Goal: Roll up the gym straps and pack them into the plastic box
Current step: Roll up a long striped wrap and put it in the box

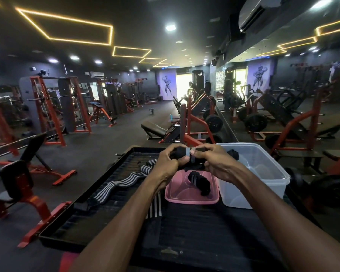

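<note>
Above pink lid (192, 197): strap roll (187, 156) pinched between left hand (170, 163) and right hand (214, 163); likely to unwind if pinch slackens.

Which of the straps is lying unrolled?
The long striped strap stretched wavily across the black tray, left of the pink lid. The others are bundled: one on that lid, one in both hands.

What we cannot make out

Our hands (190, 160) cover most of the rolled strap (186, 155) between them; beyond our right hand (214, 161), a dark item (234, 154) in the clear box (263, 173) is too blurred to name.
</note>
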The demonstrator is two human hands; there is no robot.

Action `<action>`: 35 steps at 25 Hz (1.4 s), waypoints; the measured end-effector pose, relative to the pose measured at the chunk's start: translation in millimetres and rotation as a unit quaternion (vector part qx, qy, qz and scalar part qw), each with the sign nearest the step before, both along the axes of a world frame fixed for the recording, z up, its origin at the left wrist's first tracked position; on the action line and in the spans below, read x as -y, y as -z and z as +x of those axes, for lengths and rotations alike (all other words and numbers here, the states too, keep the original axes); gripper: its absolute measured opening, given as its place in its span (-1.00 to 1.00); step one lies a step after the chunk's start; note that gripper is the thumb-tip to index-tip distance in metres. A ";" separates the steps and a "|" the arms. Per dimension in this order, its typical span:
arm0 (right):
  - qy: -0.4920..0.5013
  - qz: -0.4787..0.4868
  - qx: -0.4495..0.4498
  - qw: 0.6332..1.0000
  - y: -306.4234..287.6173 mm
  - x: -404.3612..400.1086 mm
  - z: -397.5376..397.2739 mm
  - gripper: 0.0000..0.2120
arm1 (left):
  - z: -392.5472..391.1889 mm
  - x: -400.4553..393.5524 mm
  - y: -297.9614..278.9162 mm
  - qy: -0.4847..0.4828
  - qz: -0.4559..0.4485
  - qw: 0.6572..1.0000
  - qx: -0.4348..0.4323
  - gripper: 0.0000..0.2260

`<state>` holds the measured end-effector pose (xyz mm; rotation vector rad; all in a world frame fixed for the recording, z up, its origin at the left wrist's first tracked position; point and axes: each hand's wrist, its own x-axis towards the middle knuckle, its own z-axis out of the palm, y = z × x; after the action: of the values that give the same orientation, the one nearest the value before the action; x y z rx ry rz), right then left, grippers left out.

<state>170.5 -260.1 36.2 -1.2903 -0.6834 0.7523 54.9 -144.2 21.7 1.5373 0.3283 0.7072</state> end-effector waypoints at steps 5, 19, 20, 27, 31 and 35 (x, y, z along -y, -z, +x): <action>0.066 0.049 0.049 0.995 0.1 0.2 -1.0 -0.78 | 3.4 6.3 -7.2 0.033 -0.092 0.995 -0.027 -0.75; 0.066 0.011 0.156 0.985 5.4 5.8 14.5 -0.72 | 12.8 2.8 -11.3 0.029 0.000 1.000 -0.010 -0.63; 0.078 0.019 0.160 0.984 7.0 5.3 13.5 -0.71 | 16.2 1.8 -10.1 0.026 -0.039 0.999 -0.007 -0.68; 0.014 -0.080 0.285 0.955 -4.0 8.9 22.6 -0.60 | 32.7 -1.9 -13.2 -0.029 0.107 0.992 -0.060 -0.69; 0.048 -0.124 0.375 0.917 -13.1 16.2 35.4 -0.64 | 46.5 4.7 -21.8 -0.009 0.221 0.970 -0.101 -0.60; 0.099 -0.095 0.407 0.903 -10.0 23.3 42.1 -0.68 | 71.7 15.4 -19.5 -0.017 0.162 0.983 -0.087 -0.46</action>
<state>212.6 -283.4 46.1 -1.8392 -1.1352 0.0746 126.6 -159.6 41.2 1.9132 0.3855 0.6776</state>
